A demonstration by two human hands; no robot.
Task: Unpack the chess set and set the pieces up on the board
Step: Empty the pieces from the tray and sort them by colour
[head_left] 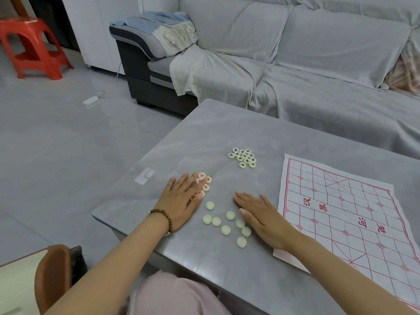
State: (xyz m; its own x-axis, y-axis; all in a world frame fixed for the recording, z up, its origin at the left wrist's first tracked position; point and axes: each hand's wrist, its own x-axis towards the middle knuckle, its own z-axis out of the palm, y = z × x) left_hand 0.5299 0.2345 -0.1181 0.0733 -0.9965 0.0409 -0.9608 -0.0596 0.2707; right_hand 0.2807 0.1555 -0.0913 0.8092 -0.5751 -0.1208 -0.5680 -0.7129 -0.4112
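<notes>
Both hands lie flat, palms down and apart, on the grey marble-look tabletop [227, 123] in the lower middle of the frame. Neither grips anything. The left hand [181, 201], with a brown wooden bead bracelet [164, 218] at the wrist, rests its straight fingers on a small bunch of cream round pieces with red characters [205, 184], as if corralling them into one group. The right hand [263, 217] rests bare on the table just beside a loose scatter of cream discs lying blank side up [225, 230], which sit between the two hands. I'd guess those lie face down and need turning before anyone can tell their colour.

Above them, towards the centre, a tight cluster of cream pieces with black characters [243, 158] sits by itself, so it looks like sorting by colour. The white paper board printed with a red grid [341, 212] is spread at the right of the frame with no pieces on it.

As for containers, I can see no box or bag for the set. A small clear plastic scrap [144, 176] left of the hands holds nothing that I can make out.
</notes>
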